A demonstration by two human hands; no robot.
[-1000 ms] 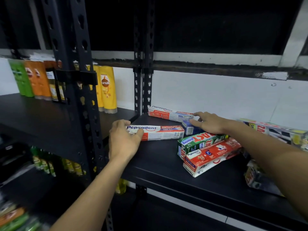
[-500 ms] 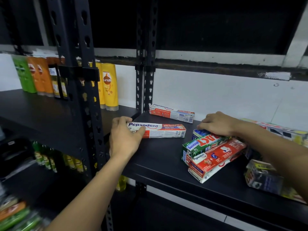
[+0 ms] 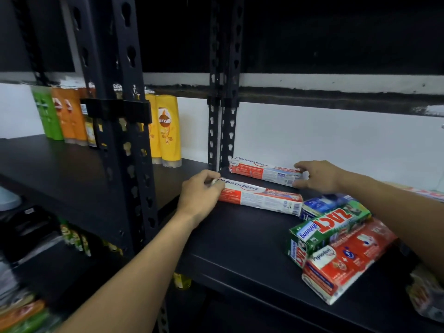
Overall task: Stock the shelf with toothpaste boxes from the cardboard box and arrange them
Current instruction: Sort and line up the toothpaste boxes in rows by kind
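Two long red-and-white Pepsodent boxes lie on the black shelf (image 3: 240,239). My left hand (image 3: 199,197) grips the left end of the nearer box (image 3: 262,199). My right hand (image 3: 317,175) holds the right end of the far box (image 3: 262,170), which lies against the white wall. To the right, a blue box (image 3: 323,204), a green Zact box (image 3: 329,228) and a red Pepsodent box (image 3: 346,258) lie in a loose pile. The cardboard box is out of sight.
Black perforated uprights (image 3: 115,121) stand left of the hands, and another pair (image 3: 222,121) stands at the back. Yellow shampoo bottles (image 3: 168,131) and orange and green ones (image 3: 64,114) line the left shelf. More packets (image 3: 425,299) sit at the far right edge.
My right hand left the blue box in the pile and moved back to the far box's right end. My left hand stays on the nearer box.
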